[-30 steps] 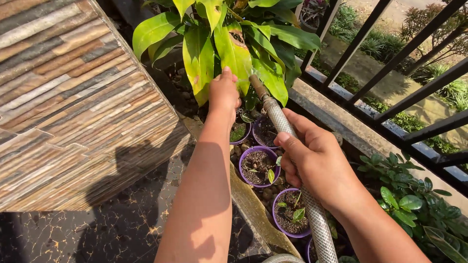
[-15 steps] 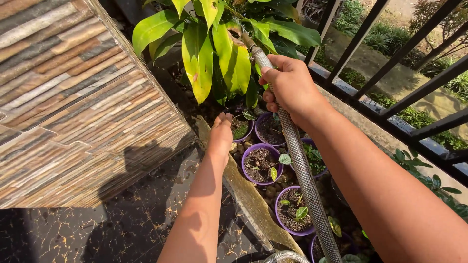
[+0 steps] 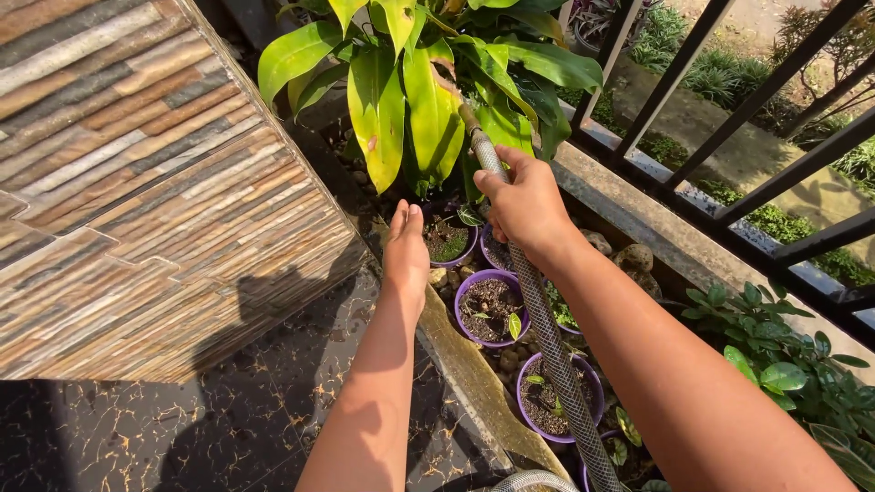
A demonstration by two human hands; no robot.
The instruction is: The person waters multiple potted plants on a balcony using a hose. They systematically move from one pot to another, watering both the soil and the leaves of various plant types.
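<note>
My right hand (image 3: 524, 205) grips a braided clear garden hose (image 3: 545, 330) just behind its brown nozzle end, which points up into a large plant with broad yellow-green leaves (image 3: 410, 100). My left hand (image 3: 406, 246) reaches forward with fingers together and holds nothing, hovering beside a small purple pot (image 3: 448, 239) with green moss. Two more purple pots with seedlings (image 3: 489, 305) (image 3: 551, 396) sit along the planter bed under the hose.
A stacked-stone wall (image 3: 137, 182) stands at the left over a dark marbled floor (image 3: 228, 419). A concrete planter edge (image 3: 474, 383) runs diagonally. Black metal railing bars (image 3: 756, 196) close the right side, with a leafy green shrub (image 3: 775, 364) below them.
My left hand dropped from the big leaves down to the small pots. My right hand slid up the hose toward the nozzle, then lowered slightly.
</note>
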